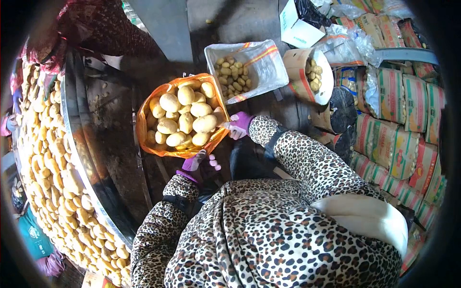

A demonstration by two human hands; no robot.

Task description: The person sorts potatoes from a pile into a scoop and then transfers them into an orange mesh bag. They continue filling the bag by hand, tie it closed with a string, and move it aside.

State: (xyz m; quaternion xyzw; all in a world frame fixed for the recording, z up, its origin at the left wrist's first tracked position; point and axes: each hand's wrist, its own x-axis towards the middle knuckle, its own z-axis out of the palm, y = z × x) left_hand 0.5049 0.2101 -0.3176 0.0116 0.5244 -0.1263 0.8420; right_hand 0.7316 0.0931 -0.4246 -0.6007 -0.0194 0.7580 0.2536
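An orange bag (142, 137) full of large potatoes (185, 117) stands upright in front of me with its mouth held wide. My left hand (196, 162), in a purple glove with bare-looking fingertips, is closed at the bag's near rim, its fingers curled outside. On the right side of the bag, my right hand (237, 126) in a matching glove grips the rim. The potatoes reach up to the bag's mouth. How much bag material lies inside either hand is partly hidden.
A long sorting table (72, 201) heaped with potatoes runs along the left, with other people beside it. Beyond the bag are a lined crate (264, 67) and a white bucket (294, 72), both holding small potatoes. Filled printed sacks (389, 139) are stacked at right.
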